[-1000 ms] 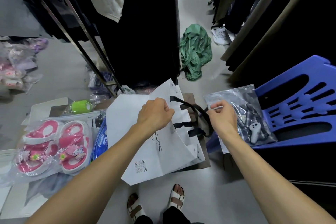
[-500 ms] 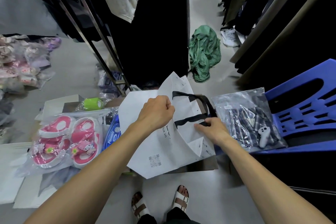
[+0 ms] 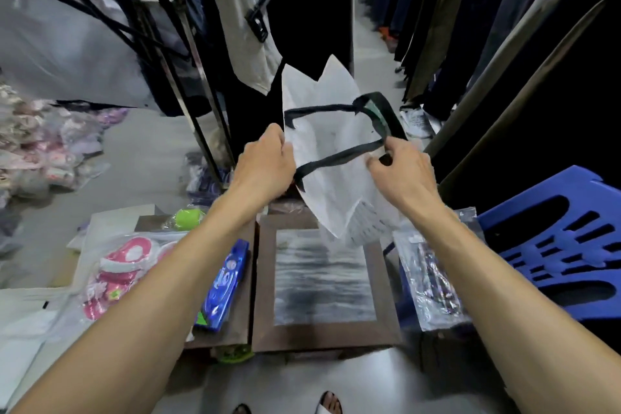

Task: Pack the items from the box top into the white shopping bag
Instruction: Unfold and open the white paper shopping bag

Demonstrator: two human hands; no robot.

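From the head camera, a white shopping bag [image 3: 331, 158] is being held up above a brown box top [image 3: 322, 334]. Its left edge is being gripped by the left hand [image 3: 265, 165], fingers curled; a black handle [image 3: 339, 156] is being pinched by the right hand [image 3: 403, 171]. Pink sandals [image 3: 117, 270] in plastic and a blue packet [image 3: 225, 286] are lying at the left, a clear-bagged item [image 3: 428, 282] at the right.
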